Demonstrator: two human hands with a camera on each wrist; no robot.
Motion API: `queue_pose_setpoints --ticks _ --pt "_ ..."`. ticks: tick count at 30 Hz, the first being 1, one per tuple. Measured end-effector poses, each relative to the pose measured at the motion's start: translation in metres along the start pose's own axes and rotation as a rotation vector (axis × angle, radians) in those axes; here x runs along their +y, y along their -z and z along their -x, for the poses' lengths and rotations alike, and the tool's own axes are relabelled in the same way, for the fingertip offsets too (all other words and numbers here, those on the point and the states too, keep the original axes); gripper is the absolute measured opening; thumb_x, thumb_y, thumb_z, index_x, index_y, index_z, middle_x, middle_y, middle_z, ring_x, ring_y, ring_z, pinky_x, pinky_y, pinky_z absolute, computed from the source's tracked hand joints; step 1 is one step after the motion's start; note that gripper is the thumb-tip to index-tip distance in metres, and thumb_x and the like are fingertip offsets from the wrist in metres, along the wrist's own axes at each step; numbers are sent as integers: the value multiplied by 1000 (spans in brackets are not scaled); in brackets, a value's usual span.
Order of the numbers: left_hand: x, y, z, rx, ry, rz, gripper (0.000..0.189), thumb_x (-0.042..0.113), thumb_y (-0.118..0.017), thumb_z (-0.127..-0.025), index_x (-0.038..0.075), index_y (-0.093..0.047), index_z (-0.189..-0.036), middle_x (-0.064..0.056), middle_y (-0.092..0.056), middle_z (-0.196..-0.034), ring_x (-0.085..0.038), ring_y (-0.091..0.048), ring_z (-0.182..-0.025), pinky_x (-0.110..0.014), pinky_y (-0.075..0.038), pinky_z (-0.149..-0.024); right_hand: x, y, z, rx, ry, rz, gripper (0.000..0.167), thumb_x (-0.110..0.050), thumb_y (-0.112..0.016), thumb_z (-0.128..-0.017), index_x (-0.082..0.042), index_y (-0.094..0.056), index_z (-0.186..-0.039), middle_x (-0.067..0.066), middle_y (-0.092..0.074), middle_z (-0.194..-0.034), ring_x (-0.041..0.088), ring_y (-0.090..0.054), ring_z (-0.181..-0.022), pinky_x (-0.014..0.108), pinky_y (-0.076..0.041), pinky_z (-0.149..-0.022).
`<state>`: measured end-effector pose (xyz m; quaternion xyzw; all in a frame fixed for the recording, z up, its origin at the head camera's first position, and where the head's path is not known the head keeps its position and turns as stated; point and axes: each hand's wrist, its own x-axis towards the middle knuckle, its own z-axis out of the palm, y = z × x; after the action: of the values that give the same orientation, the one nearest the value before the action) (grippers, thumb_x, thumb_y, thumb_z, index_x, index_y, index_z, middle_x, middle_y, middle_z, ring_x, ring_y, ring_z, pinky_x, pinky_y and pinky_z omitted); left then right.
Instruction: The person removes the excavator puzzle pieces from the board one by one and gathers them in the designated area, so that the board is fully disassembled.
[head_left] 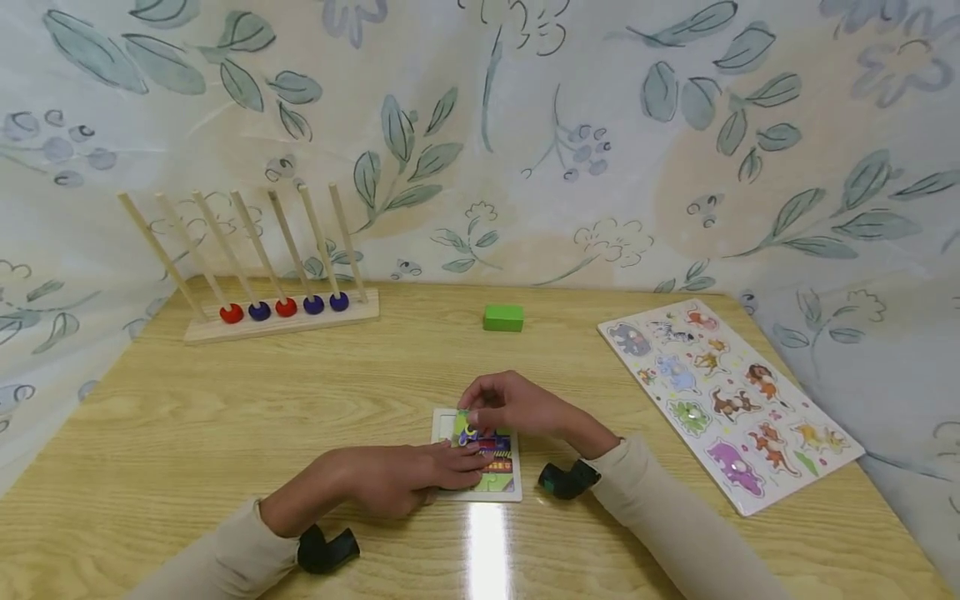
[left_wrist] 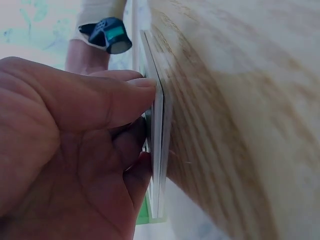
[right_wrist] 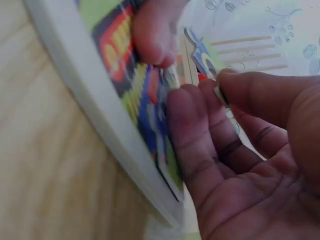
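Note:
A small jigsaw puzzle in a white-rimmed tray point(head_left: 495, 498) lies on the table, with a colourful train-like picture. My left hand point(head_left: 397, 475) rests on it, fingers stretched over the picture. In the left wrist view, the left thumb point(left_wrist: 132, 97) touches the tray's edge. Over the tray's upper part, my right hand point(head_left: 525, 407) pinches a puzzle piece point(right_wrist: 200, 57) between thumb and finger. This piece is raised off the tray and tilted. Other right fingers point(right_wrist: 185, 120) touch the pieces lying in the tray. Both hands cover part of the picture.
A wooden stand with upright pegs and red and blue beads point(head_left: 285, 321) is at the back left. A green block point(head_left: 503, 318) sits at the back middle. To the right lies an animal puzzle board point(head_left: 727, 400). A patterned cloth point(head_left: 480, 167) hangs behind the table.

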<state>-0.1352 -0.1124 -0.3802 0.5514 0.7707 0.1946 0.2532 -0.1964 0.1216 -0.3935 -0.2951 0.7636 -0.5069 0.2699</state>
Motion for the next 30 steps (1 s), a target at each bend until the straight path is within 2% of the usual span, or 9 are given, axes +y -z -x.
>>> queue_pose_setpoints --ticks 5,9,17,23,30 --pt "2 -1 -1 1 10 -9 55 -10 -42 -96 5 -38 -149 -7 -25 -159 -23 -18 -145 -39 -19 -115 5 -1 4 25 3 -7 17 -10 -58 -99 -3 -64 -112 6 -65 -96 20 -65 -85 34 -54 -77" --pt "3 0 -2 1 21 -12 55 -10 -41 -96 6 -39 -149 -4 -23 -159 -21 -18 -145 -39 -20 -115 5 4 11 52 -2 -51 16 -10 -57 -98 -3 -64 -111 10 -65 -94 24 -65 -82 37 -55 -75" --pt "1 -1 -2 4 21 10 56 -11 -42 -96 5 -38 -149 -4 -21 -160 -22 -15 -146 -40 -19 -115 7 7 15 8 0 -76 19 -11 -57 -99 2 -62 -113 9 -64 -95 22 -63 -82 37 -54 -76" --pt "0 -1 -2 12 40 18 55 -9 -43 -96 7 -39 -149 -4 -23 -159 -22 -16 -145 -39 -20 -115 11 11 15 57 -36 -80 20 -12 -56 -99 0 -63 -115 11 -64 -99 23 -64 -86 38 -55 -78" --pt "2 0 -1 10 33 -9 54 -9 -42 -96 6 -39 -149 -6 -25 -158 -23 -18 -145 -38 -22 -114 9 26 20 127 -59 -38 19 -10 -56 -98 -2 -66 -112 11 -65 -94 25 -64 -81 35 -54 -74"
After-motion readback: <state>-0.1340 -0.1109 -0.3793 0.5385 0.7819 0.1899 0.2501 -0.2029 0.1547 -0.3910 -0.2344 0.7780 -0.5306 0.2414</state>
